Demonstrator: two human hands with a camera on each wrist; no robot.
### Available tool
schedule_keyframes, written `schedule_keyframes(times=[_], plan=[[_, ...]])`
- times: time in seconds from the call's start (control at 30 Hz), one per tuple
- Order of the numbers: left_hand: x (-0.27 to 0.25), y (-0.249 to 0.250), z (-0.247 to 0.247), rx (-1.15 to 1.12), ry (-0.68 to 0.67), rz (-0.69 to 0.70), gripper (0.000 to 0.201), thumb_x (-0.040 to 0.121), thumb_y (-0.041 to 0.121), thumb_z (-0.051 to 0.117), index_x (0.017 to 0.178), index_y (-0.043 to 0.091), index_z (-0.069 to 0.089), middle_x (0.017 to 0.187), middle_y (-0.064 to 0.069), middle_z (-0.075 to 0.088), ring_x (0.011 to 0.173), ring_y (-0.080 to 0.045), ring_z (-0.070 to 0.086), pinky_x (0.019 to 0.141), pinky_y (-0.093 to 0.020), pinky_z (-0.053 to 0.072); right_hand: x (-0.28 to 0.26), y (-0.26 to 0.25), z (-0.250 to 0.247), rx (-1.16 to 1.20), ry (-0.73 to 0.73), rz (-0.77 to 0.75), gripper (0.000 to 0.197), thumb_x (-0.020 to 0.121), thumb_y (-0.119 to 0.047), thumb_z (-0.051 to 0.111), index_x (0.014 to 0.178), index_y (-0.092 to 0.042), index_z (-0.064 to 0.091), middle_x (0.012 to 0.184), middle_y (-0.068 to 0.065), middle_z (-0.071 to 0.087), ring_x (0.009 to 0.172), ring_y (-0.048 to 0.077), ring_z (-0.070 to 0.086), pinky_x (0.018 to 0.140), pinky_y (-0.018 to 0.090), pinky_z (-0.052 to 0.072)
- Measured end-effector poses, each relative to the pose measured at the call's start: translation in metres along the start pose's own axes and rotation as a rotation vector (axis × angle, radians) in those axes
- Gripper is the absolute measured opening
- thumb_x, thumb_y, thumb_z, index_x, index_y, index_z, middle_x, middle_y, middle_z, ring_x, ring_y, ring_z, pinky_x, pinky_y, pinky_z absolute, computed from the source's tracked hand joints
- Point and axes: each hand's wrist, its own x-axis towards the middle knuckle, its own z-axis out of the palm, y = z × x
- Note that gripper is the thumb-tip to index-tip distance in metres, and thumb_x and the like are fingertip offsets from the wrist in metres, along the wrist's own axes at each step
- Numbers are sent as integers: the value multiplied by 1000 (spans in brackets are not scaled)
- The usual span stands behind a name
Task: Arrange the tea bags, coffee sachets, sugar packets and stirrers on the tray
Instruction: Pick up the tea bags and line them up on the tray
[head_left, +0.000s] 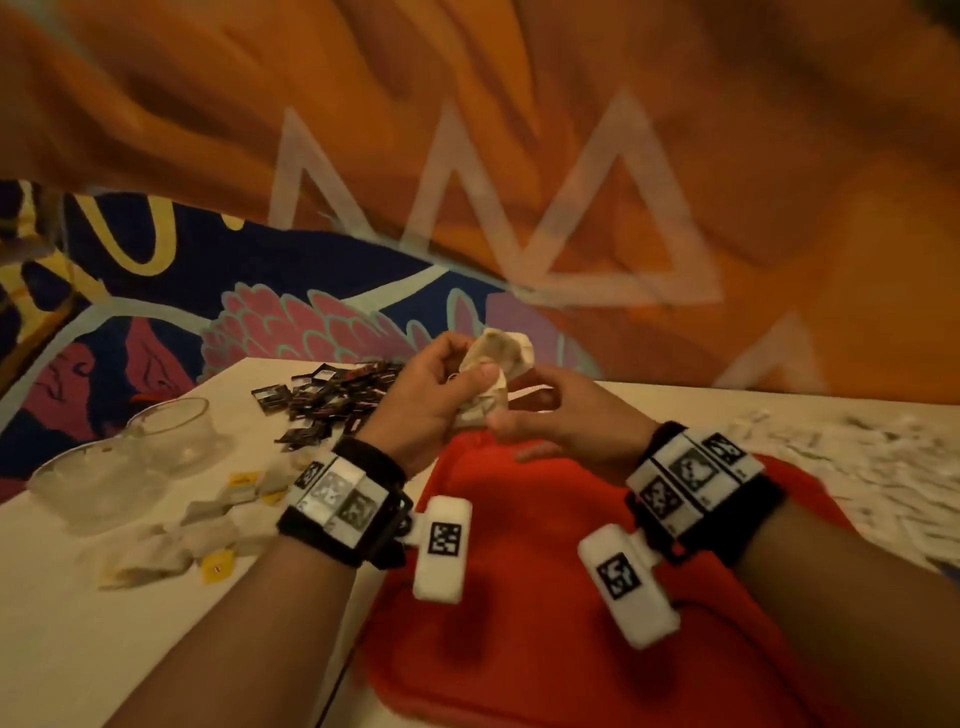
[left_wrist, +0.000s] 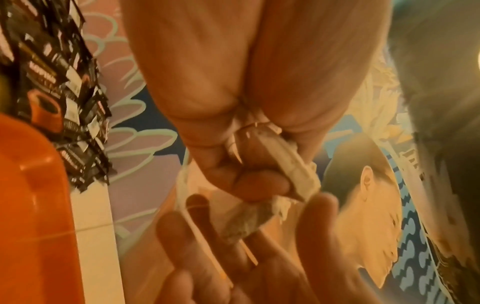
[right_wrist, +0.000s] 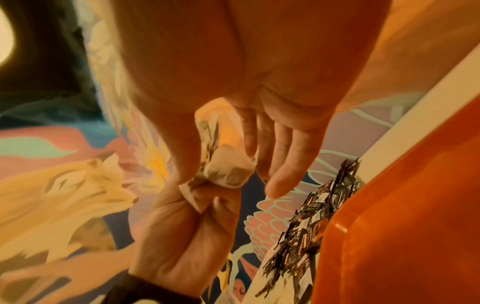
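Note:
My left hand (head_left: 441, 400) grips a bunch of pale tea bags (head_left: 501, 353) above the far edge of the red tray (head_left: 571, 623). In the left wrist view its curled fingers (left_wrist: 259, 185) clamp the tea bags (left_wrist: 296, 164). My right hand (head_left: 566, 421) is right beside them, with straight fingers (right_wrist: 280, 164) and a thumb that touches the tea bags (right_wrist: 228, 170). A thin string crosses its fingers (left_wrist: 233, 257). Dark coffee sachets (head_left: 332, 400) lie heaped on the table left of the tray. More tea bags with yellow tags (head_left: 208, 530) lie at the near left.
Two glass bowls (head_left: 176, 426) (head_left: 98, 483) stand at the table's left edge. Blurred white packets (head_left: 857, 462) cover the table right of the tray. Orange cloth and a patterned blue fabric (head_left: 311, 280) rise behind the white table (head_left: 78, 649).

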Motion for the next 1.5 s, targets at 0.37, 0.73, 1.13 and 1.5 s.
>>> schedule_keyframes(times=[0.37,0.73,1.13,1.5], plan=[[2,-41,39,-329,65,-171,31,101,-3,35,100,8,64,86,-11,60,60,-14,50,45,-22,42,-13,27,-9,149,352,-42,30,83,8,70,96,-16,59,85,8,61,71,20,62,57,26,52],[4,-50,33,-403,130,-391,33,96,40,57,75,15,57,64,0,51,47,-11,48,29,-15,20,-14,46,-15,26,411,-197,40,76,7,75,88,-21,50,91,10,66,65,20,56,56,34,47],[-9,-45,38,-119,117,-175,16,101,11,51,94,-2,57,68,-12,52,40,-6,44,34,-16,31,-17,51,-14,-104,487,-324,33,82,3,69,91,-29,66,95,-3,71,82,12,67,70,28,53],[-16,-45,35,178,173,108,11,91,10,68,93,-1,71,57,12,62,45,3,50,44,-8,35,-17,56,-9,-143,419,-266,10,81,-15,79,88,-19,73,80,4,74,73,22,72,74,41,60]])
